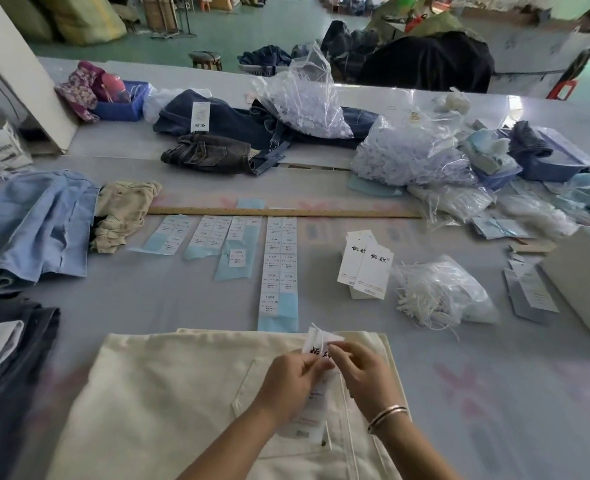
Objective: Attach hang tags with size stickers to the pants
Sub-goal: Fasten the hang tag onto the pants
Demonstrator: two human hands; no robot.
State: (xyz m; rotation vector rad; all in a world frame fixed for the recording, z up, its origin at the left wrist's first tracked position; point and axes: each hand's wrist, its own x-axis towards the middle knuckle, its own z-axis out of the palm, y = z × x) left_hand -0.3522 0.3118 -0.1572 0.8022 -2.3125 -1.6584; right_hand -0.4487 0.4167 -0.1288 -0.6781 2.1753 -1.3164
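Cream pants lie flat at the table's near edge. Above them both hands hold a white hang tag with black characters. My left hand grips the tag's left side, and my right hand pinches its top end near a thin white string. Strips of size stickers on blue backing lie just beyond the pants. A small stack of hang tags sits to the right of them, next to a bag of white string loops.
A wooden ruler lies across the middle. Blue pants and dark pants are piled at the left, jeans at the back. Plastic bags, blue trays and a white box crowd the right side.
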